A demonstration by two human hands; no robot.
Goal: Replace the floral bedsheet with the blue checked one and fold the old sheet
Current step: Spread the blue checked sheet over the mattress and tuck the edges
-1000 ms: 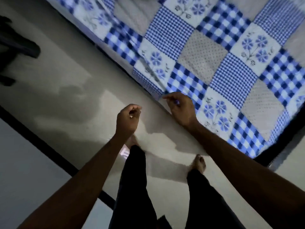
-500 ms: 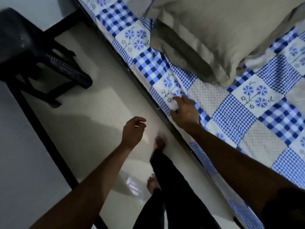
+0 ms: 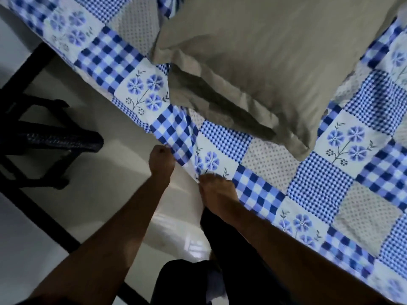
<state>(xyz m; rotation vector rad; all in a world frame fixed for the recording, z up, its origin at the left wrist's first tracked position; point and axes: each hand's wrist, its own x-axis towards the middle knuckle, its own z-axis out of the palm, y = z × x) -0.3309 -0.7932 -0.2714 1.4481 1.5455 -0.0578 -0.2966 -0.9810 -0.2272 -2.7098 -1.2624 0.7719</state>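
The blue checked sheet (image 3: 271,160) is lying over the bed, a patchwork of gingham, blue flower squares and dotted grey squares, with a beige pillow (image 3: 253,62) resting on it. The left hand (image 3: 161,161) and right hand (image 3: 217,190), just beside each other, are gripping its bunched side edge.

dim, motion-blurred wide-angle view; soft glare on the floor (image 3: 193,243), dark corners.
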